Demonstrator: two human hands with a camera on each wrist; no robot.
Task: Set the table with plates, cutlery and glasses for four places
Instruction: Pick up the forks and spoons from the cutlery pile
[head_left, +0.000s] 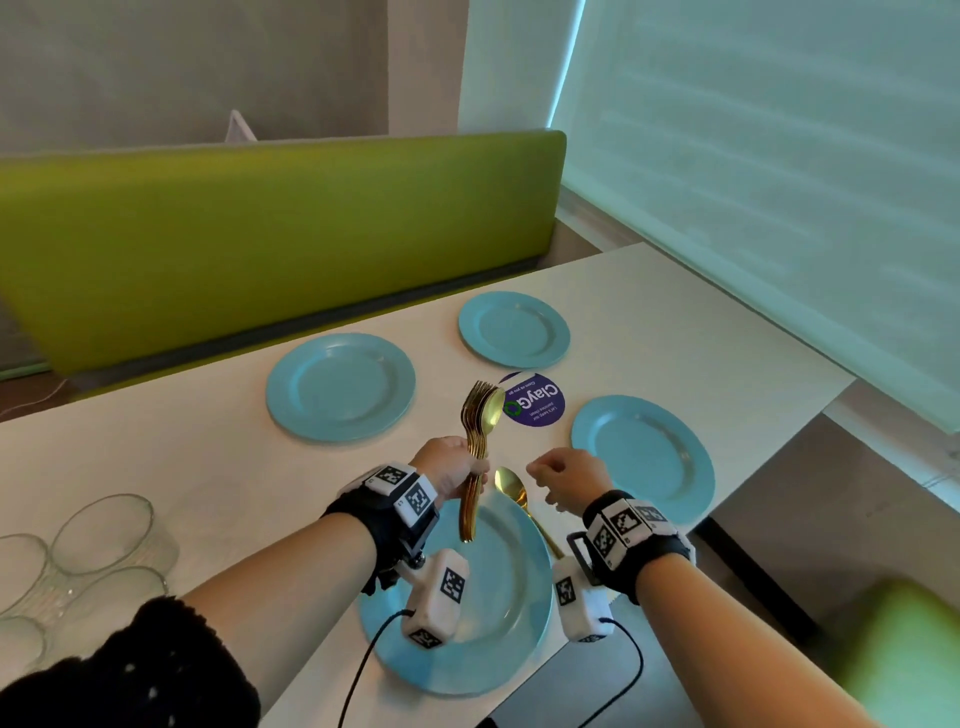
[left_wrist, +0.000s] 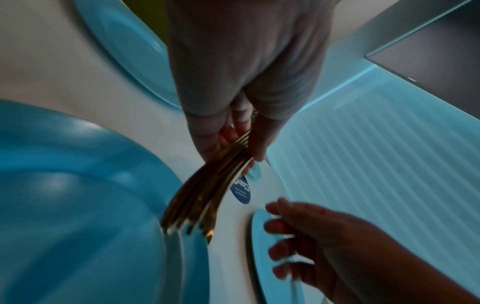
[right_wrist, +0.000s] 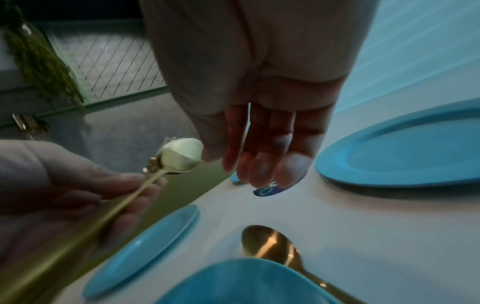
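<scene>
While left hand (head_left: 451, 464) grips cutlery bundle (head_left: 475, 447), right hand (head_left: 569, 475) loosely curled, empty, glasses (head_left: 78, 561) aside.

Canteen booth: green bench (head_left: 270, 234), table sticker (head_left: 535, 400)

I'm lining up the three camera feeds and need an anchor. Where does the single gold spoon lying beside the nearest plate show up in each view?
Head: gold spoon at centre, right of the nearest blue plate, below the right hand.
Left wrist: not visible.
Right wrist: at bottom centre, bowl up, beside the plate's rim.
Shared landmark: the round purple sticker, also and.
</scene>
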